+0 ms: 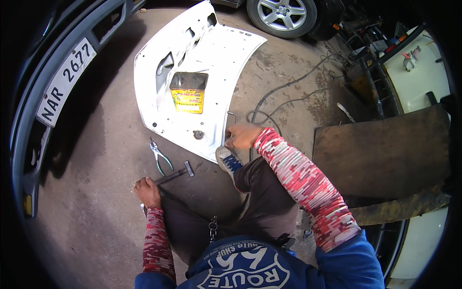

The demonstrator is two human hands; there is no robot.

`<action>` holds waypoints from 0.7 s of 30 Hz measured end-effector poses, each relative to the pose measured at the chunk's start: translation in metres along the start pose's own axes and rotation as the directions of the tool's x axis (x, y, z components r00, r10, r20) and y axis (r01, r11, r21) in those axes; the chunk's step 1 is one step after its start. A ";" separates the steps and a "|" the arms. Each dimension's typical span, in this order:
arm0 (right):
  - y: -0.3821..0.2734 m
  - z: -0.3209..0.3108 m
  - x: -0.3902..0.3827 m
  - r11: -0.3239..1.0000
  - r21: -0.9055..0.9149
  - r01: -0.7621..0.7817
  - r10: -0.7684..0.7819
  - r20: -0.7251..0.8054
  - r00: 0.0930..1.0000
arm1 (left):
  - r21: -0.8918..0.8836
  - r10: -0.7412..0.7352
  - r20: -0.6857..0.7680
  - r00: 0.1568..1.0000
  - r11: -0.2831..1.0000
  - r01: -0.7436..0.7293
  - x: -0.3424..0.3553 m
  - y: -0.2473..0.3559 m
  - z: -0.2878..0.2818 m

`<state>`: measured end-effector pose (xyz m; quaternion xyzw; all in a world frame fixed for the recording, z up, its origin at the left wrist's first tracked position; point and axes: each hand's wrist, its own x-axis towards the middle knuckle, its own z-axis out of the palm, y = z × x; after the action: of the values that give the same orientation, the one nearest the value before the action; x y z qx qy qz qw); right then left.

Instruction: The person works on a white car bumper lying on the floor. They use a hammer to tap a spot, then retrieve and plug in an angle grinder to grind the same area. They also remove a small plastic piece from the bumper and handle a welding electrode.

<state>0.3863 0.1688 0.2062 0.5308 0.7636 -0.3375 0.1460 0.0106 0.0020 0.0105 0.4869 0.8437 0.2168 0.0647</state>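
Observation:
My left hand (147, 191), low at left centre beside my knee, is closed around the handle of a hammer (188, 169), whose head points forward. My right hand (243, 136) has curled fingers at the near right edge of a white car panel (224, 65); what they grip is unclear. A bent metal rod (233, 115) shows just beyond that hand. Pliers with pale green handles (163, 159) lie on the concrete. On the panel are an open yellow tin (188, 99) and a small dark lump (198, 135). My shoe (228, 159) touches the panel's near edge.
A dark bumper (108, 19) curves along the left; a car wheel (281, 14) stands at the back. Hoses (269, 101) trail over the floor (91, 202). At right are a dark board (378, 154), a pale panel (409, 82) and clutter.

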 end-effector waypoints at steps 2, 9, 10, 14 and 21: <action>0.002 -0.001 0.000 1.000 0.009 -0.004 0.004 -0.018 1.000 | 0.001 -0.005 -0.005 1.000 1.000 0.005 0.002 -0.002 0.002; 0.005 0.002 -0.004 1.000 0.015 0.025 -0.024 -0.067 0.997 | -0.026 -0.044 -0.029 0.999 0.999 0.044 0.004 -0.010 0.005; 0.004 0.002 -0.006 0.999 0.019 0.041 -0.039 -0.066 0.997 | -0.029 -0.046 -0.034 0.998 0.999 0.045 0.003 -0.010 0.005; 0.004 0.000 -0.012 0.999 0.029 0.031 -0.029 -0.059 0.998 | -0.034 -0.065 -0.030 0.997 0.997 0.064 0.003 -0.007 0.006; 0.019 -0.007 -0.002 0.999 0.031 0.041 -0.037 -0.125 0.991 | -0.001 -0.062 -0.006 0.998 0.998 0.062 0.003 0.005 0.006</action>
<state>0.4055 0.1767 0.2056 0.5383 0.7756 -0.3191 0.0827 0.0148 0.0088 0.0072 0.4599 0.8584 0.2165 0.0690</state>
